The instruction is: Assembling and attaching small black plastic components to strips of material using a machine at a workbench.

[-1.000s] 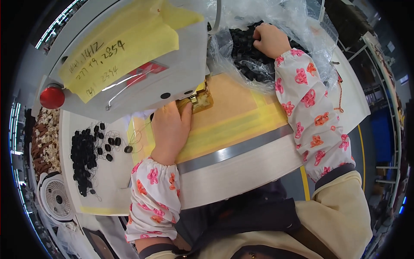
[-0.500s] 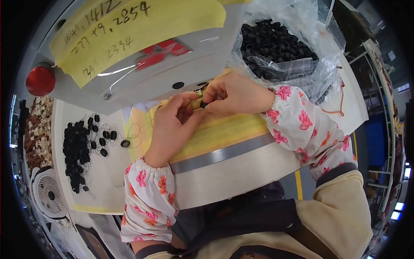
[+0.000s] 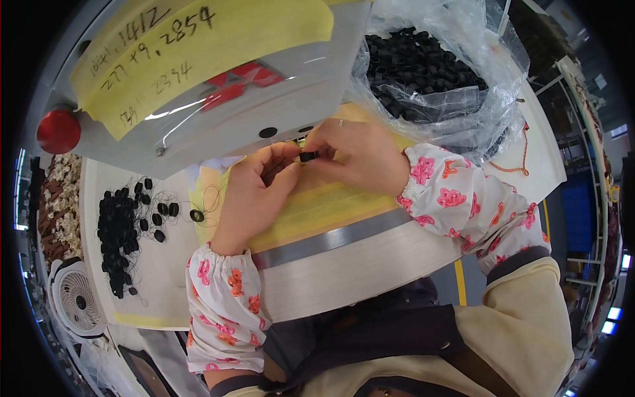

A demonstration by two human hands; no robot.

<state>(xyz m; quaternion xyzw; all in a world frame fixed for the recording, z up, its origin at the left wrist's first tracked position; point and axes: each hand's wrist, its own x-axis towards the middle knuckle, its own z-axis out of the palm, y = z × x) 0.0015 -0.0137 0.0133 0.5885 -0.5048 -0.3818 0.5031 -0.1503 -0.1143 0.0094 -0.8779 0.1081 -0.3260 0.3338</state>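
Observation:
A small black fabric loop (image 3: pixel 307 157) is pinched between the fingertips of both hands, just under the near edge of the grey sewing machine head (image 3: pixel 218 126). My left hand (image 3: pixel 250 198) is closed at the loop's left side, with the fingers curled. From the right, my right hand (image 3: pixel 366 155) holds the loop between thumb and fingers. Beneath both hands lies the yellow-covered work surface (image 3: pixel 317 198). The machine's needle area is mostly hidden behind its head and my fingers.
Several black loops with loose threads (image 3: pixel 119 231) are piled on the left, one loop (image 3: pixel 196 216) lying nearer my left hand. A clear plastic bag (image 3: pixel 456 109) of black loops stands at the back right. A white fan (image 3: pixel 78 298) and a red button (image 3: pixel 58 131) are at the left.
Both hands have shifted slightly left, and the loop between the fingertips shows more plainly. The view has also shifted a little, so the machine head sits farther left.

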